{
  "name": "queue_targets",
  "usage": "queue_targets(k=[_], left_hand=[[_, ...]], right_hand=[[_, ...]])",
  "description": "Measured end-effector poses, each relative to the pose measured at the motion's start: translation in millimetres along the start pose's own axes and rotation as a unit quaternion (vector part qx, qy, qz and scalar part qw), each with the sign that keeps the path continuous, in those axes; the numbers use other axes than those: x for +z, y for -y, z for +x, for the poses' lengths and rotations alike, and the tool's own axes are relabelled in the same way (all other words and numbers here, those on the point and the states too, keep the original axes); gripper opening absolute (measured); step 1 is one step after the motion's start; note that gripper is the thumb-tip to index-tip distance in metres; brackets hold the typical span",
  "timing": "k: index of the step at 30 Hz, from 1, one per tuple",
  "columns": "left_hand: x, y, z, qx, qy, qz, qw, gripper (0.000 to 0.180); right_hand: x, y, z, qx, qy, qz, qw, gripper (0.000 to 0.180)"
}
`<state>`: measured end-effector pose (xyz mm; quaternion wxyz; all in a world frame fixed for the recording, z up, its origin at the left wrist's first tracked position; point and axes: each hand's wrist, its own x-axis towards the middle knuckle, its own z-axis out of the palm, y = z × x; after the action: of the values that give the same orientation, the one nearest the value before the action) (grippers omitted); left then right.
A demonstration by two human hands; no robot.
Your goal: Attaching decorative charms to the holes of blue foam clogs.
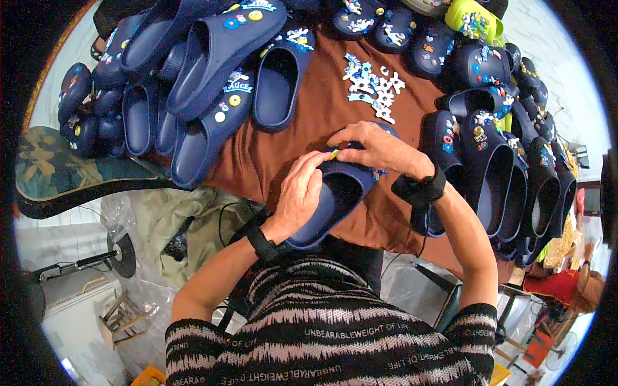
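Observation:
A navy clog point(338, 196) lies in front of me, its open heel toward my body and its toe mostly covered by my hands. My left hand point(298, 194) is closed along the clog's left side, fingers together at the upper edge of the opening. Over the toe, my right hand point(378, 152) is bent, with its thumb and fingers around a small yellow shoe charm point(334, 154). The fingertips of both hands meet at this charm. Part of another charm shows under the right wrist. Beyond the toe lies a pile of loose white and blue charms point(375, 87).
A brown cloth point(257, 161) covers the table. Decorated navy clogs point(212, 51) are heaped at the left, and more clogs point(489, 174) stand at the right. A lime green clog point(475, 22) sits at the far right. A camouflage-patterned padded board point(77, 167) juts out at the left.

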<state>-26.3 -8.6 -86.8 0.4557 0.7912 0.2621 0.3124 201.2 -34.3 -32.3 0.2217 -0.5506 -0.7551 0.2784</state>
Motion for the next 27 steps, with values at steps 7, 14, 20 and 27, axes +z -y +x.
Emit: queue_targets(k=[7, 14, 20, 27], left_hand=[[1, -2, 0, -0.042, -0.021, -0.032, 0.998, 0.032], [-32, -5, 33, -0.018, 0.118, 0.013, 0.993, 0.029], [-39, 9, 77, 0.15, 0.249, 0.09, 0.952, 0.025], [-30, 7, 90, 0.156, 0.249, 0.112, 0.949, 0.014]], right_hand=[[2, -7, 14, -0.011, -0.004, -0.029, 1.0, 0.028], [-15, -9, -2, 0.102, -0.094, 0.128, 0.982, 0.027], [-16, -6, -11, 0.153, -0.11, 0.099, 0.977, 0.026], [-10, -5, -14, 0.159, -0.127, 0.088, 0.975, 0.027]])
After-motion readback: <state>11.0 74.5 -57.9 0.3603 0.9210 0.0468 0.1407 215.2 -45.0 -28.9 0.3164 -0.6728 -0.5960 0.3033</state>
